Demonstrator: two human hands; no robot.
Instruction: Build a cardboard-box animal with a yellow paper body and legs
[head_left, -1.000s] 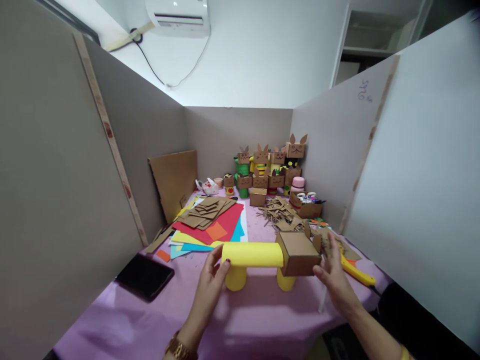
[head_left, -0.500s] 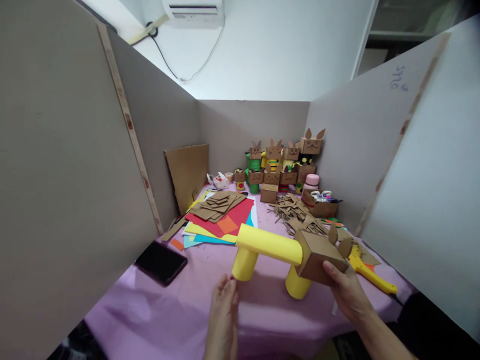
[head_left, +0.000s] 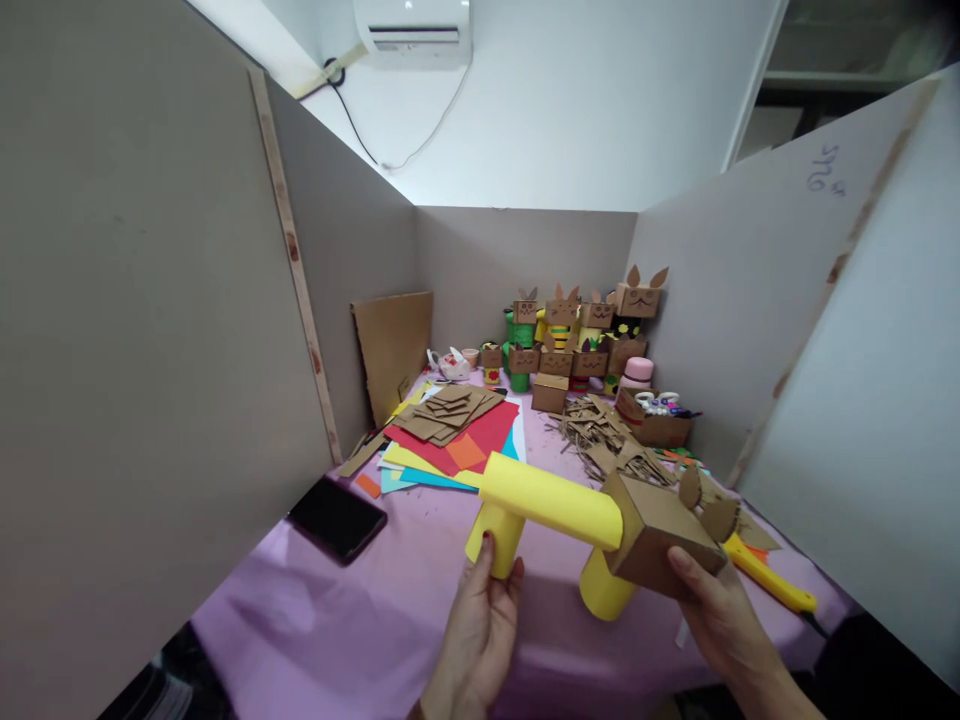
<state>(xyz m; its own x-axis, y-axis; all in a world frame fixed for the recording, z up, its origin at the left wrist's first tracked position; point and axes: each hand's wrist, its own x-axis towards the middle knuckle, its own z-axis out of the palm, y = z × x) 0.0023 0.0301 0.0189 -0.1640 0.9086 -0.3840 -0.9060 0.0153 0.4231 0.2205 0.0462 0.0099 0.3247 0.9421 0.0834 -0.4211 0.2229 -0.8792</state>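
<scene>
A paper animal figure (head_left: 551,500) is between my hands, with a long yellow tube for a body and two shorter yellow tubes below it as legs. Its head is a brown cardboard box (head_left: 652,530) with two ears, on the right end. My left hand (head_left: 487,610) has its thumb and fingers around the lower part of the left yellow leg (head_left: 496,535). With the thumb on its front face, my right hand (head_left: 712,600) grips the box head from the right; its other fingers are mostly hidden behind the box.
A black phone (head_left: 337,518) lies at the left. Coloured paper sheets (head_left: 491,432) bear stacked cardboard pieces (head_left: 450,410). Cardboard scraps (head_left: 604,440) lie behind the figure. A yellow glue gun (head_left: 772,578) is at the right. Several finished animal figures (head_left: 559,335) stand at the back.
My left hand has moved up and right and closed around the left leg. My right hand keeps its hold on the box head. The whole view has shifted slightly.
</scene>
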